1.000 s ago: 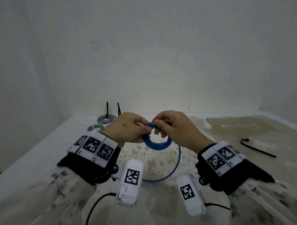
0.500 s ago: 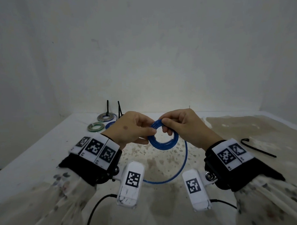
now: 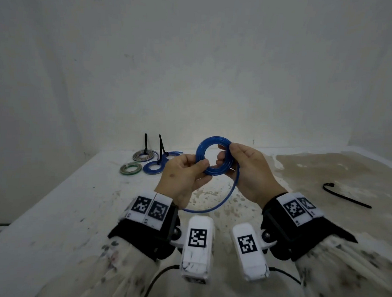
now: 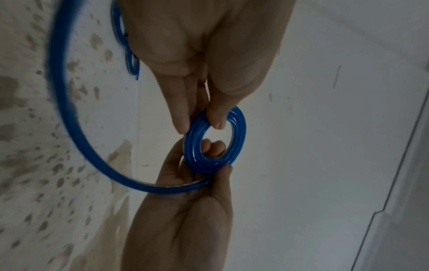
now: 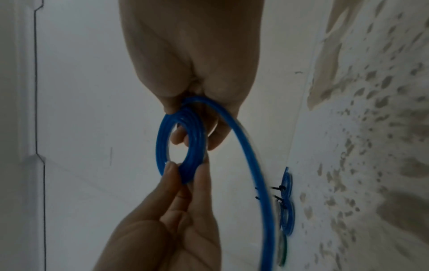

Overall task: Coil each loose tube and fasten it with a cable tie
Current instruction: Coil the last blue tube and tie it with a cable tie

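Observation:
A blue tube is wound into a small coil held upright above the table between both hands. My left hand pinches the coil's lower left rim with thumb and fingers. My right hand grips the right rim, fingers through the hole. The loose tail hangs from the right hand in a curve down behind the left wrist. The left wrist view shows the coil pinched at top and bottom. In the right wrist view the coil and the tail show clearly. A loose black cable tie lies on the table to the right.
Several tied coils lie at the back left of the white, stained table: a grey one, a green one and a blue one, with black tie ends sticking up. A white wall stands close behind.
Both hands have lifted the coil higher and turned it upright to face me. The coil looks wider and the hanging loop of loose tube has shrunk.

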